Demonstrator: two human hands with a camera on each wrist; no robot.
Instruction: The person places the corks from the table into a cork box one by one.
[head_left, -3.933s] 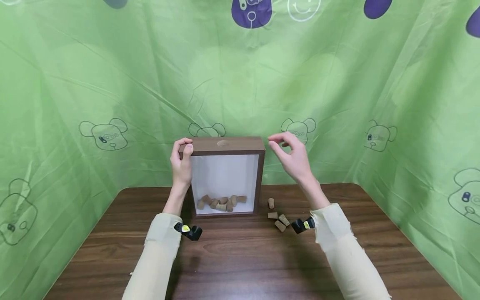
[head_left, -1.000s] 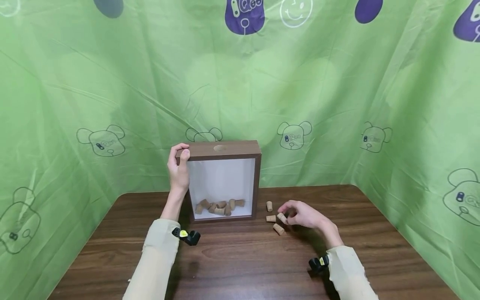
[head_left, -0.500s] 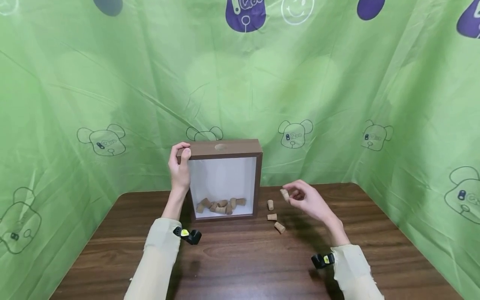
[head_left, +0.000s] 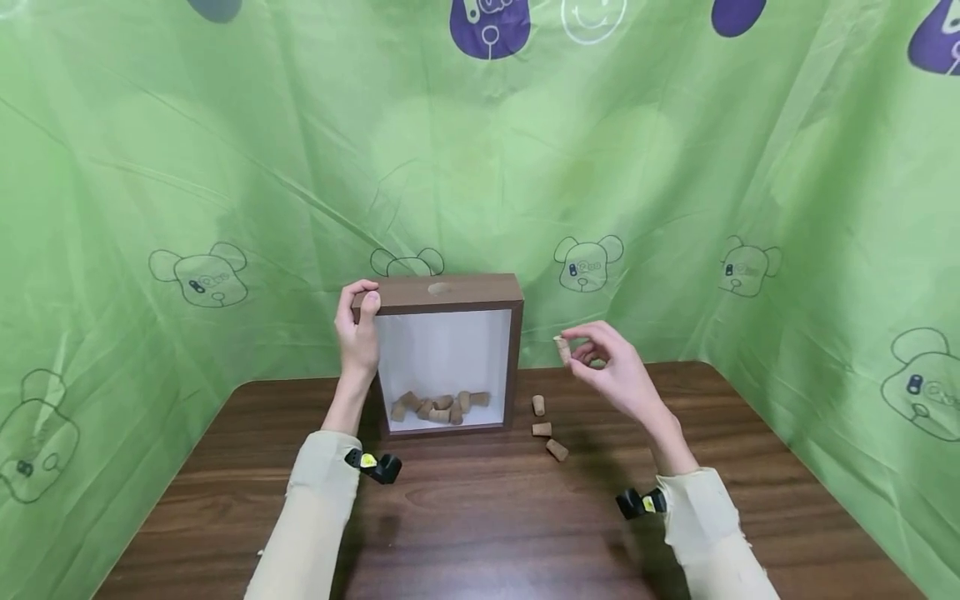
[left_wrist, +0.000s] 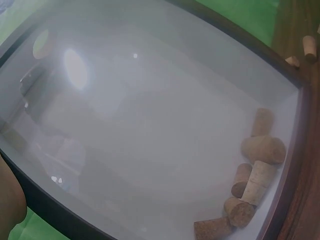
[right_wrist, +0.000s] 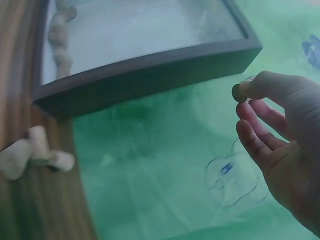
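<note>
A brown-framed shadow box (head_left: 516, 358) with a clear front stands upright on the table, a round hole (head_left: 441, 288) in its top. Several corks (head_left: 440, 415) lie along its bottom inside. My left hand (head_left: 358, 333) grips the box's upper left corner, thumb in front and fingers over the top. To the right of the box, my right hand (head_left: 618, 367) pinches a cork (head_left: 562, 349) between thumb and fingertips, held up off the table below the height of the box top. In the right wrist view that cork (right_wrist: 239, 93) shows its dark end.
Three loose corks (head_left: 542, 429) lie on the wooden table (head_left: 465, 517) right of the box. A green printed curtain (head_left: 465, 167) hangs close behind the table and along both sides.
My right hand went down to the loose corks, picked one up and has lifted it up toward the box's right side. My left hand keeps its hold on the corner.
</note>
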